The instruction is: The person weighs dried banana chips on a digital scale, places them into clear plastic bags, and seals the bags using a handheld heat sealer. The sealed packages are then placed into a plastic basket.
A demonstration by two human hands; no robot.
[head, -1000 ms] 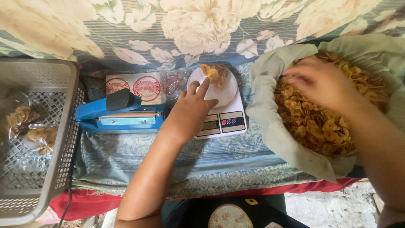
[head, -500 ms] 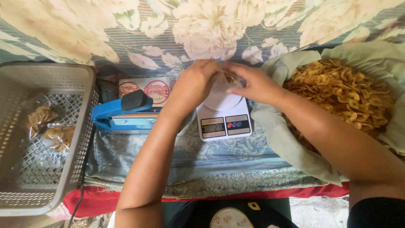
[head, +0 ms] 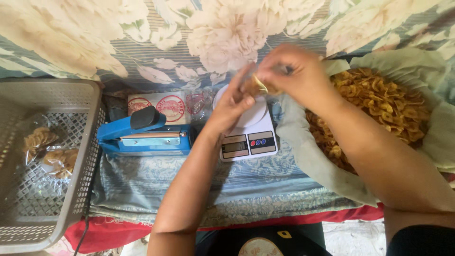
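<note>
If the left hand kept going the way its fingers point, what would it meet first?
The left hand points up and right; it would first meet the small clear bag of chips it already touches, then probably the right hand.

Home food-packing station: floral cloth [head: 142, 38] covers the surface, carrying a digital kitchen scale [head: 249, 137], blue impulse heat sealer [head: 142, 135], cloth-lined heap of fried chips [head: 384, 104], and a grey plastic basket [head: 61, 95] with filled bags [head: 52, 151].
</note>
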